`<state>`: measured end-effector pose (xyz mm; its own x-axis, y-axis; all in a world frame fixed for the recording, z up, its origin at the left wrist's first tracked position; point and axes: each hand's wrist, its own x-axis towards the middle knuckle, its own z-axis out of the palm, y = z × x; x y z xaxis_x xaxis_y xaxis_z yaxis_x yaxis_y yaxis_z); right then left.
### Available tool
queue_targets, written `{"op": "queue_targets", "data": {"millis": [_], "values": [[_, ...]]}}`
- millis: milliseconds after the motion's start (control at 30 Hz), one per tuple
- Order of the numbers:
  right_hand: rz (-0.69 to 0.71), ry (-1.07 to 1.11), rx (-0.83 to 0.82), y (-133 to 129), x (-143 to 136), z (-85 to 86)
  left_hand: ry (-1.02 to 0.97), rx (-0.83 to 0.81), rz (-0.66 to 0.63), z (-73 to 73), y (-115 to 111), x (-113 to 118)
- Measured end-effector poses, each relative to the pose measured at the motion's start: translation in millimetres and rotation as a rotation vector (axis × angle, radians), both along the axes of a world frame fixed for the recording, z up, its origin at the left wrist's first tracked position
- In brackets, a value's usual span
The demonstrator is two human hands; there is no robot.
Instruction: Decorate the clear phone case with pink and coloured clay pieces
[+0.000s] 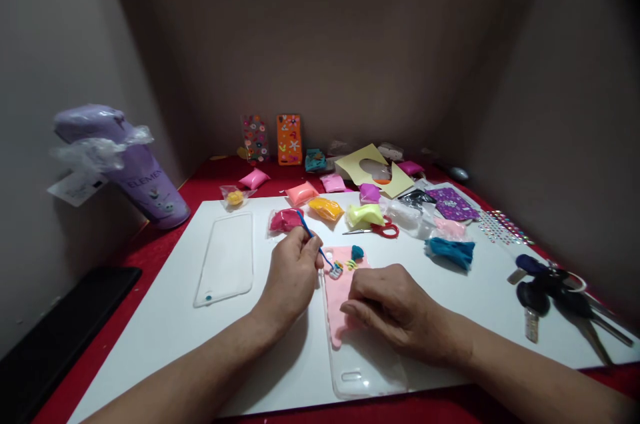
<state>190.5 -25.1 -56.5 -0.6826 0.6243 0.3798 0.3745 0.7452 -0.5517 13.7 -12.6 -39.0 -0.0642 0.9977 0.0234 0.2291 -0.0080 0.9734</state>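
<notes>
My left hand (pixel 295 271) pinches a thin blue modelling tool (pixel 306 225). The tool's lower tip touches a small white and coloured clay piece (pixel 335 270) near the top of a clear phone case (pixel 367 381). Pink clay (pixel 337 304) coats the upper part of this case. A yellow striped clay piece (pixel 352 265) and a teal clay lump (pixel 357 253) sit on the pink as well. Over the case's right side rests my right hand (pixel 395 311), its fingers curled in; whatever may be inside them is hidden.
A second clear case (pixel 227 261) lies left on the white board (pixel 165 344). Beyond the hands are several clay packets (pixel 326 209) and red-handled scissors (pixel 385 229). Keys (pixel 533 301) and rhinestones (pixel 505 227) lie right. A purple bottle (pixel 143 177) and a black phone-like slab (pixel 65 337) are left.
</notes>
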Motion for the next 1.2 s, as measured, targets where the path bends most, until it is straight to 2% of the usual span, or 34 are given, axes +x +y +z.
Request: {"op": "queue_targets", "data": {"millis": [833, 1067, 1200], "values": [[-0.003, -0.006, -0.005, -0.2, -0.2, -0.7, 0.011, -0.03, -0.015, 2.5, -1.8, 0.5], [-0.001, 0.007, -0.003, -1.2, 0.5, 0.1, -0.045, -0.003, 0.064, 0.8, 0.0, 0.0], [-0.001, -0.001, -0.003, -0.5, 0.5, 0.3, -0.034, 0.003, 0.067, 2.1, 0.5, -0.6]]}}
